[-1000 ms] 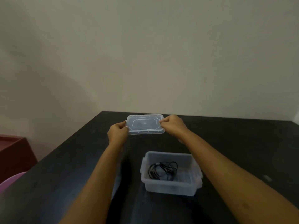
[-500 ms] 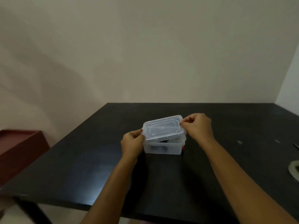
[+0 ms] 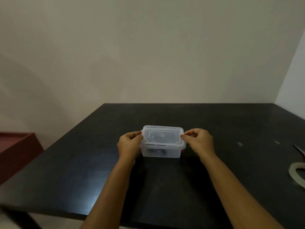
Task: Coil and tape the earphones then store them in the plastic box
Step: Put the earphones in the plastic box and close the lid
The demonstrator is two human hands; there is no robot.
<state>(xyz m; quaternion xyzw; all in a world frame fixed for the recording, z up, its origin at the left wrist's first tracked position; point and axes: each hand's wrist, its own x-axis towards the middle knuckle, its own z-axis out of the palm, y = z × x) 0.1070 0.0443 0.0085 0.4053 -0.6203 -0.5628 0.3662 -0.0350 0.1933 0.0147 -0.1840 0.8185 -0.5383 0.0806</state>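
Note:
A clear plastic box (image 3: 161, 152) stands in the middle of the black table (image 3: 82, 171). Its clear lid (image 3: 162, 135) lies flat on top of it. The coiled black earphones (image 3: 156, 151) show dimly through the box's front wall. My left hand (image 3: 130, 144) grips the lid's left end, fingers curled over the edge. My right hand (image 3: 198, 141) pinches the lid's right end with thumb and fingers. A red latch (image 3: 182, 150) peeks out at the box's lower right corner.
A roll of clear tape (image 3: 297, 174) lies at the table's right edge, with scissors (image 3: 299, 150) just beyond it. Two small tape scraps (image 3: 239, 143) lie on the table to the right. A dark red cabinet (image 3: 16, 151) stands left of the table.
The lid came from being held in the air beyond the open box down onto the box; it was tilted, now it sits level. Both hands stayed on its ends.

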